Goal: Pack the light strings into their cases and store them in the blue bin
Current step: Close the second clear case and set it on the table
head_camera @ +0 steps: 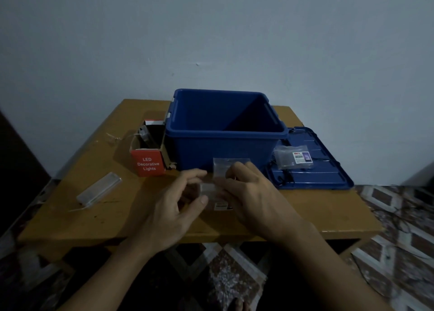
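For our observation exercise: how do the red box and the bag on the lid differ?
The red box is opaque; the bag is see-through. The red box sits open left of the bin; the bag lies flat on the lid, right of it. Neither is held.

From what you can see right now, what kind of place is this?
Probably a dim room in a home: a small wooden table before a plain painted wall, a patterned floor, and household things on the table, such as a blue bin and a red LED lights box.
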The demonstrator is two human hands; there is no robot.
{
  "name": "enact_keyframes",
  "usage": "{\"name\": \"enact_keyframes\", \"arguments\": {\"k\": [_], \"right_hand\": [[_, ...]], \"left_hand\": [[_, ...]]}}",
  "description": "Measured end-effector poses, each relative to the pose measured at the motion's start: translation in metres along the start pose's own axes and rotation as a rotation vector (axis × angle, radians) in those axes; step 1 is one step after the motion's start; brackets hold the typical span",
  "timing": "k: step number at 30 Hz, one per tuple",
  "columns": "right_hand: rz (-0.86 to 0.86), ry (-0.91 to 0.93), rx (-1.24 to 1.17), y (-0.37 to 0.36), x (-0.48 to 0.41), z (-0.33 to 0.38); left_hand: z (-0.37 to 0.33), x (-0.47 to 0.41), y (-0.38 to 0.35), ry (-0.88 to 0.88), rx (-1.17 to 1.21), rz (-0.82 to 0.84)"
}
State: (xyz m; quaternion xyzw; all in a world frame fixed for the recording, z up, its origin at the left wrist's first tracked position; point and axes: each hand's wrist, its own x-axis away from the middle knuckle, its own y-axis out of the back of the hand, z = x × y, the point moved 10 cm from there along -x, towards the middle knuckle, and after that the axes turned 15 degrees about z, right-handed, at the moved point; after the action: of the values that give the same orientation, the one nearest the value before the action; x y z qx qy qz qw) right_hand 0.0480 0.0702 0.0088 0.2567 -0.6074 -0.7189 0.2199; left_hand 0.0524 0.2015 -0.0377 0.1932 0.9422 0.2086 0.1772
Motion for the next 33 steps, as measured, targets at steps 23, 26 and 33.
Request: {"name": "enact_keyframes", "arguments": {"k": [23, 26, 33], "right_hand": [[-0.252, -0.329, -0.928, -0.027, 0.042, -0.053], [-0.196, -0.386, -1.062, -0.039, 0.04, -0.058], [-0.088, -0.465, -1.216, -0.042, 0.027, -0.063]], "left_hand": [[-0.014, 0.0, -0.001, -0.122, -0.141, -0.034], [-0.015, 0.0, -0.003, -0.118, -0.154, -0.026], [-0.014, 0.0, -0.001, -0.099, -0.136, -0.035]]}}
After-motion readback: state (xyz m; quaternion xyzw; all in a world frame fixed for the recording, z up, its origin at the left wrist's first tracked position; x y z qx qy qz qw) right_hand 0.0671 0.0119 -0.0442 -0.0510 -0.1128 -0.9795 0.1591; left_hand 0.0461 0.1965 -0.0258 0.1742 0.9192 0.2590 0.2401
